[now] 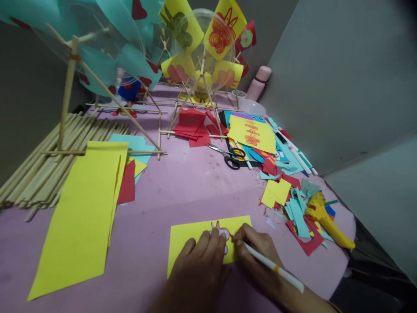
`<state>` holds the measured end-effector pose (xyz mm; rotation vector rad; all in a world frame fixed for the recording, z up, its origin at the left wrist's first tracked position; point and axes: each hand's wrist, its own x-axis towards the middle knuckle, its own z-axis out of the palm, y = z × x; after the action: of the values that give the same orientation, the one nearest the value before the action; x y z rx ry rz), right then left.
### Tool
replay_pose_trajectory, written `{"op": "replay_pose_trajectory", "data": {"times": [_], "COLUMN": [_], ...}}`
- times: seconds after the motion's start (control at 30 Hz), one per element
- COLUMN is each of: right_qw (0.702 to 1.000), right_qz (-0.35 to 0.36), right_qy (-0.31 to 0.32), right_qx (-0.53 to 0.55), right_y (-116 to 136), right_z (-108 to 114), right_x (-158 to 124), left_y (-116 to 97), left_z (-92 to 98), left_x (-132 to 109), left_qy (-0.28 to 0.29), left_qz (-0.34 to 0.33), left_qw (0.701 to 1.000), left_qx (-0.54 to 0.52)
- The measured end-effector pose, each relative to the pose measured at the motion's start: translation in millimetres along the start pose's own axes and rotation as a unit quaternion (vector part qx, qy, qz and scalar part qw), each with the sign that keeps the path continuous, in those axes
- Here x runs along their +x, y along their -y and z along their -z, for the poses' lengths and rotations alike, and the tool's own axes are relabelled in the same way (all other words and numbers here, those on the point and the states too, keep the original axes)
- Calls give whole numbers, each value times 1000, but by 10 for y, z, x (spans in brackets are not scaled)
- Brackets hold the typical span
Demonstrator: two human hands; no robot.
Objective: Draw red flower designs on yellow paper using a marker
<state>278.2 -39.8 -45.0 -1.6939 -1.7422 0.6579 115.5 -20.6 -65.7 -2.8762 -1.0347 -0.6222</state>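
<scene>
A small yellow sheet of paper (181, 239) lies near the table's front edge. My left hand (202, 263) rests flat on it, fingers stretched over a pale lilac cutout (224, 234) that shows only in part. The visible part has rounded lobes and thin feelers, like a butterfly. In my right hand (259, 250) is a white marker pen (276, 270), gripped near its red tip. That tip touches the paper to the right of the cutout. A red line follows the cutout's upper edge.
Folded yellow paper (78, 217) and wooden sticks (35, 174) lie left. Behind stand stick frames with paper wheels (224, 32). Scissors (232, 163), a yellow glue gun (329, 221), paper scraps (298, 213) and a printed yellow sheet (252, 134) lie right, beside the wall.
</scene>
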Motion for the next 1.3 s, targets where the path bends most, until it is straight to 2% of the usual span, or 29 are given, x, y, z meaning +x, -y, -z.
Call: {"op": "replay_pose_trajectory", "data": {"times": [0.23,0.47,1.3], "right_qw": [1000,1000,998], "right_qz": [12,7,58], "right_qy": [3,7,27], "right_qx": [12,24,3], "right_y": [-14,-49,-60], "right_z": [7,-10,-16], "right_x": [-7,-16,-53], "left_y": [11,15,14], "left_z": [17,-7,4], "left_x": [-7,-11,-17], "left_qy": [21,16,36], "left_qz": [-4,-1,3], "left_qw": [1000,1000,999], "left_qx": [10,13,-6]}}
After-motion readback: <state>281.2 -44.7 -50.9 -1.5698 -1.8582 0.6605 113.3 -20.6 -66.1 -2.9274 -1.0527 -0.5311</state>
